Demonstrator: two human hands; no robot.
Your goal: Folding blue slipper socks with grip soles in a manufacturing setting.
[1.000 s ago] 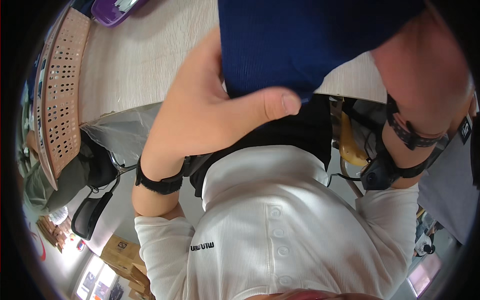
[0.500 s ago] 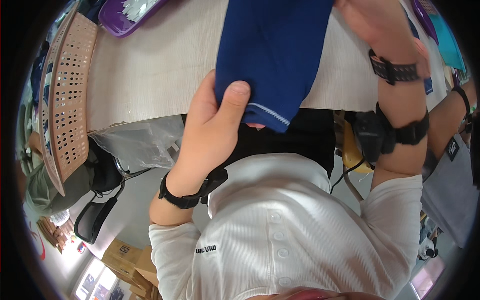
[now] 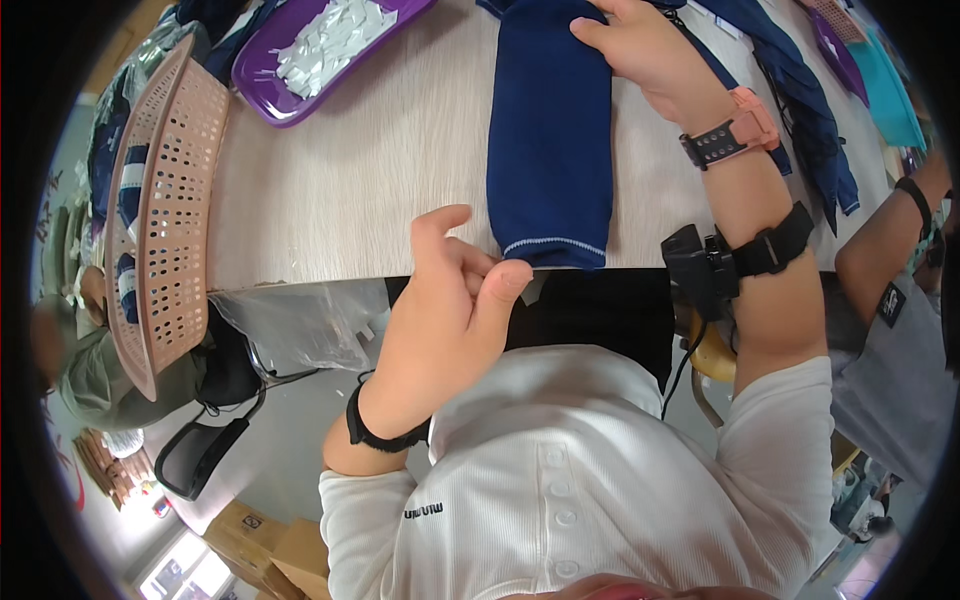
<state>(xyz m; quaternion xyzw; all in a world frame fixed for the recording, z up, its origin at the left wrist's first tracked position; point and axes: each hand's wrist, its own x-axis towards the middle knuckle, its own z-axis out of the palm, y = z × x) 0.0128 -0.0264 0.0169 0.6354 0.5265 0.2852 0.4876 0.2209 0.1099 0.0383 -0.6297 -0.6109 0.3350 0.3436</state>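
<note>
A long navy-blue fabric tube (image 3: 550,140), like a sleeve, lies flat across the table with its white-stitched hem at the near edge. My left hand (image 3: 445,310) is at the hem's left corner. Its thumb and middle fingers meet there, while the index finger is raised and bent away. My right hand (image 3: 650,55) is at the far right side of the fabric, thumb resting on top; its other fingertips are partly cut off by the upper frame edge. The fabric's far end runs out of view.
A purple tray (image 3: 290,112) of small white tags stands at the far left, near a pink perforated basket (image 3: 180,220) with navy items. More navy fabric (image 3: 790,80) lies on the right, before a teal bin (image 3: 893,95). Another person's arm (image 3: 880,240) is at right.
The fabric has gone from lifted and tilted over the table edge to lying flat and straight. My left hand's index finger has come off it. My right hand has moved left.
</note>
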